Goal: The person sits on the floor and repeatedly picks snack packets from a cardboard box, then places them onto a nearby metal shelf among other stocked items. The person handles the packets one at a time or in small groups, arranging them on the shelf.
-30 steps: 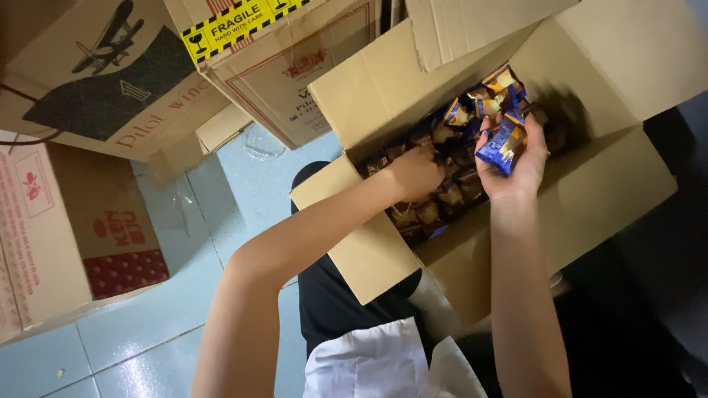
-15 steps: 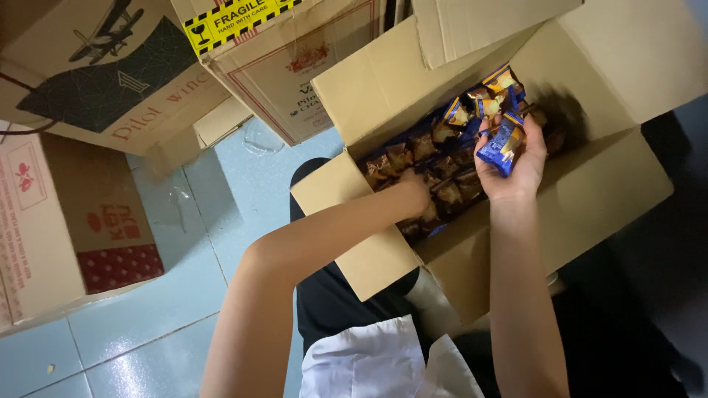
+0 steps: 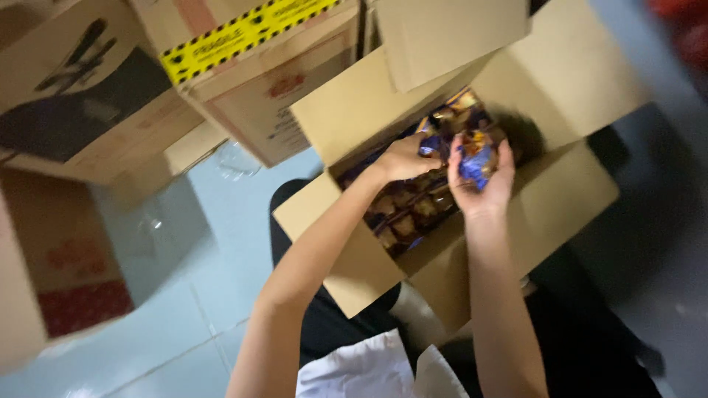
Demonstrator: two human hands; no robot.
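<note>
Blue-gold snack packets (image 3: 476, 158) in right hand (image 3: 483, 184)

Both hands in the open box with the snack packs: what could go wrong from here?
1. The right hand holds several blue packets loosely above the open carton; one might slip back among the rows of packs.
2. The left hand works close beside the right, so they may get in each other's way.
3. The picture is blurred and the carton's inside is dark, so a count could be off.
</note>
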